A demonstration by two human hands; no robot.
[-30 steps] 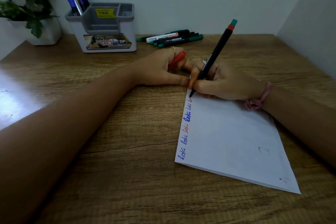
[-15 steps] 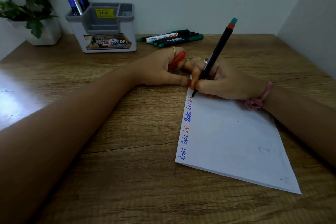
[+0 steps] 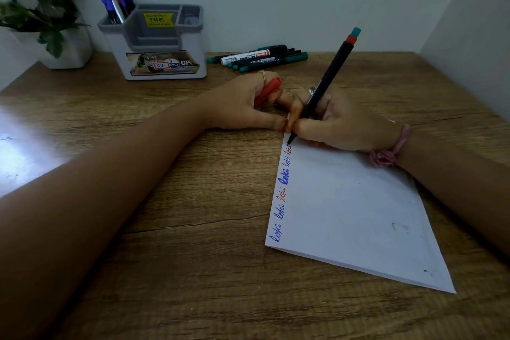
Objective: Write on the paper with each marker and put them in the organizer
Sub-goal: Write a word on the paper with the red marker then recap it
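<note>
While gripping black red-ended marker (image 3: 328, 78) in right hand (image 3: 342, 124), red cap (image 3: 267, 90) in left hand (image 3: 248, 105): six words on white paper (image 3: 358, 215), three markers in grey organizer (image 3: 154, 41), four loose markers (image 3: 259, 58) left

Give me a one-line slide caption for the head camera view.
Right hand writes on the paper with a black marker; left hand holds its red cap.

White paper (image 3: 358, 215) bears blue and red writing; the black marker (image 3: 328, 77) ends in red and teal; grey-and-white organizer (image 3: 154, 44).
</note>
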